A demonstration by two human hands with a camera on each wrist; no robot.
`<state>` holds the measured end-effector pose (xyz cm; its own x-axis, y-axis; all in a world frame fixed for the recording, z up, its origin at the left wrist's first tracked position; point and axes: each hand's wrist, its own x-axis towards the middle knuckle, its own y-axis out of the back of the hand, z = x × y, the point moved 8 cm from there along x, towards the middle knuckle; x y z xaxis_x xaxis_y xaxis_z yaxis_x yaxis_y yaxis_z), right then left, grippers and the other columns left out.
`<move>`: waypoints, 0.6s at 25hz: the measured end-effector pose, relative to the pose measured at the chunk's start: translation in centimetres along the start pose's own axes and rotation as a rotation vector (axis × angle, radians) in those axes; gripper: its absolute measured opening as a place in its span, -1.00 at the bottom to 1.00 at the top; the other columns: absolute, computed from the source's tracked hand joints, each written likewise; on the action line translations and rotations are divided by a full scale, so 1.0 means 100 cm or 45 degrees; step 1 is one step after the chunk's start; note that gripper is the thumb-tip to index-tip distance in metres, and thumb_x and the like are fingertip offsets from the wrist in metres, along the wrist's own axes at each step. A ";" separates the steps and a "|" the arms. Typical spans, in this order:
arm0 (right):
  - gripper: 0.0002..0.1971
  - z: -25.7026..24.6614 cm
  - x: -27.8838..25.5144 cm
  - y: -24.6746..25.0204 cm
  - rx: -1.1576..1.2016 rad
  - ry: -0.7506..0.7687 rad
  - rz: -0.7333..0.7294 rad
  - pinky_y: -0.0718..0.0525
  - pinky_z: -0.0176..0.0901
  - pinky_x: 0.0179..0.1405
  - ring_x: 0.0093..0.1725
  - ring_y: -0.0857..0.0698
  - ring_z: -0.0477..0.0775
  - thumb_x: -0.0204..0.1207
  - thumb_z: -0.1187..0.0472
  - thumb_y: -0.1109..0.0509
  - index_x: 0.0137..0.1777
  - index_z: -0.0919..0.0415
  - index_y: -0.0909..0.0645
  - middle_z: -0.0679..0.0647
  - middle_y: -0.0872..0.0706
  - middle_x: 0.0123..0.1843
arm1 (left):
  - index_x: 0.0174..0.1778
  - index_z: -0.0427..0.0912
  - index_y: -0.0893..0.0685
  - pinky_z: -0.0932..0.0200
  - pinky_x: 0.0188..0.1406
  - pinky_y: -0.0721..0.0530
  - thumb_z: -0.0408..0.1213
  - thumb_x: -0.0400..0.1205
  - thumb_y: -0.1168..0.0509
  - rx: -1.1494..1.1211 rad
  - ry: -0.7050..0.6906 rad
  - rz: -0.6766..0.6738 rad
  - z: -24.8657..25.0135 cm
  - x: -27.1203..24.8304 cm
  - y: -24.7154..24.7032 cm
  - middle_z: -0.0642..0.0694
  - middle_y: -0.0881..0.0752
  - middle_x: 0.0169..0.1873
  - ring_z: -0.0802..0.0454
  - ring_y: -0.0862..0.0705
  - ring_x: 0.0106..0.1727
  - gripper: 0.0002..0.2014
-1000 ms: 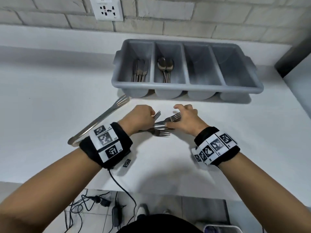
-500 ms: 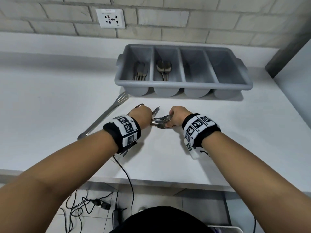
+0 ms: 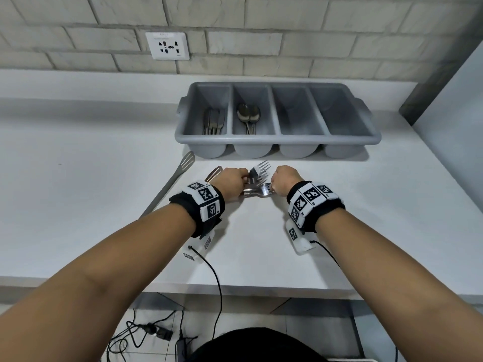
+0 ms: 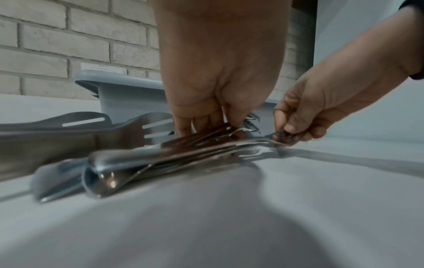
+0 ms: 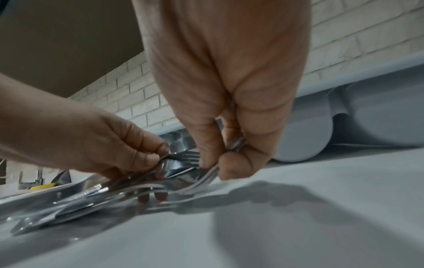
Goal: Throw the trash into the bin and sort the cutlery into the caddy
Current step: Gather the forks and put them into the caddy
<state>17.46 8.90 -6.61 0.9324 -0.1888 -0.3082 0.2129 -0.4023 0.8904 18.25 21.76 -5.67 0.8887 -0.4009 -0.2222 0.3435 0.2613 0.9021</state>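
Note:
Several steel forks (image 3: 257, 182) lie bunched on the white counter (image 3: 78, 178) between my hands, just in front of the grey four-slot caddy (image 3: 277, 138). My left hand (image 3: 235, 181) grips the forks (image 4: 206, 143) near their necks, tines pointing up toward the caddy. My right hand (image 3: 283, 180) pinches the forks (image 5: 206, 174) at their other end between thumb and fingers. The caddy holds knives (image 3: 213, 121) in its far-left slot and spoons (image 3: 248, 116) in the second slot; the two right slots show nothing.
A long slotted steel turner (image 3: 172, 182) lies diagonally on the counter left of my left hand. A brick wall with a socket (image 3: 167, 45) stands behind the caddy. Cables (image 3: 146, 333) lie on the floor below the counter edge.
My hands have drawn together, gathering the scattered forks into one bunch; the left hand has lifted its forks so the tines tilt upward.

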 end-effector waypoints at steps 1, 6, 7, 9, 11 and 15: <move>-0.70 0.001 0.001 0.008 0.063 -0.016 0.072 -0.58 -0.10 0.27 0.32 -0.63 0.25 0.57 0.38 -0.22 0.27 0.39 -0.58 0.28 -0.67 0.31 | 0.29 -0.30 -0.54 0.08 0.17 -0.49 -0.28 0.73 -0.04 -0.060 -0.009 -0.014 0.004 0.000 -0.002 -0.34 -0.68 0.22 -0.25 -0.61 0.25 -0.70; -0.82 0.001 -0.004 0.033 0.391 0.007 0.208 -0.58 -0.11 0.20 0.24 -0.65 0.26 0.55 0.40 -0.27 -0.20 0.13 -0.55 0.33 -0.69 0.23 | 0.32 -0.32 -0.40 0.13 0.05 -0.47 -0.21 0.65 -0.24 -0.224 -0.080 -0.106 0.017 0.006 -0.015 -0.25 -0.69 0.14 -0.16 -0.64 0.17 -0.61; -0.72 0.005 -0.004 0.037 0.504 -0.016 0.256 -0.60 -0.18 0.08 0.12 -0.66 0.21 0.52 0.43 -0.31 -0.35 0.08 -0.48 0.29 -0.71 0.15 | 0.31 -0.33 -0.39 0.13 0.02 -0.47 -0.28 0.63 -0.26 -0.189 -0.088 -0.101 0.017 0.008 -0.014 -0.29 -0.69 0.16 -0.21 -0.65 0.18 -0.62; -0.66 0.008 -0.003 0.040 0.703 0.000 0.334 -0.56 -0.37 -0.23 -0.06 -0.61 0.08 0.46 0.45 -0.39 -0.41 0.08 -0.42 0.20 -0.67 -0.02 | 0.28 -0.36 -0.41 0.14 -0.01 -0.44 -0.31 0.64 -0.23 -0.191 -0.090 -0.040 0.017 0.010 -0.008 -0.34 -0.68 0.17 -0.25 -0.65 0.20 -0.66; -0.90 0.006 -0.004 0.044 0.917 0.094 0.402 -0.61 -0.28 -0.23 -0.11 -0.61 0.09 0.49 0.37 -0.39 -0.16 0.19 -0.54 0.20 -0.64 -0.05 | 0.30 -0.37 -0.43 0.14 0.01 -0.43 -0.31 0.67 -0.18 -0.261 -0.105 0.039 0.017 0.010 -0.001 -0.33 -0.67 0.15 -0.22 -0.63 0.18 -0.69; -0.92 0.010 -0.013 0.035 1.400 0.068 0.343 -0.60 -0.13 -0.36 -0.33 -0.58 0.03 0.67 0.21 -0.12 0.02 0.14 -0.44 0.09 -0.58 -0.15 | 0.24 -0.34 -0.49 0.09 0.01 -0.53 -0.40 0.69 -0.11 -0.616 -0.136 0.168 0.019 0.012 0.020 -0.13 -0.61 -0.10 -0.03 -0.53 -0.09 -0.77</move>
<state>16.66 6.88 -3.43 0.9260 -0.3603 -0.1128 -0.3443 -0.9284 0.1397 19.43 20.12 -3.44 0.9067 -0.4181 -0.0559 0.3539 0.6820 0.6400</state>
